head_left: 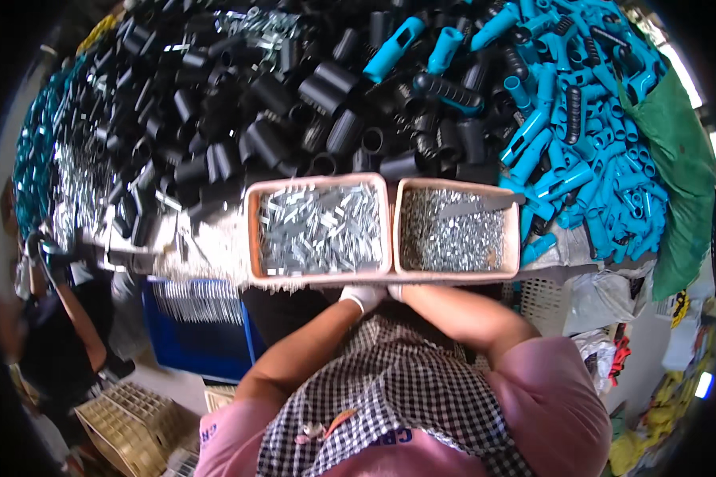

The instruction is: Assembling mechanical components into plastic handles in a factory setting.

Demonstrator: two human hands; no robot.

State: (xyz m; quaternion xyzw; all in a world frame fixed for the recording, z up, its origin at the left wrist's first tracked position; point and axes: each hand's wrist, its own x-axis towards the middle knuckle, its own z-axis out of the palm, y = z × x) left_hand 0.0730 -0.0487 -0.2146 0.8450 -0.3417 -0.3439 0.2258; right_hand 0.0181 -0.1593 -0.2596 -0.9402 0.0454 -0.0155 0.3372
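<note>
My left hand (363,297), in a white glove, is at the table's front edge. Beside it is my right hand (396,292), of which only a small white-gloved part shows. The fingers of both are hidden below the edge, so what they hold cannot be seen. Just beyond them stand two pinkish trays. The left tray (252,230) holds many small shiny metal strips; the right tray (514,238) contains small metal pieces, with a flat grey metal strip (473,207) lying across its top.
Black plastic sleeves (270,143) cover the table's middle, beside a heap of turquoise plastic handles (565,175) and green cloth (684,183). A blue crate (155,318) stands below at left. Another person's arm (79,322) is at far left, near a tan basket (131,421).
</note>
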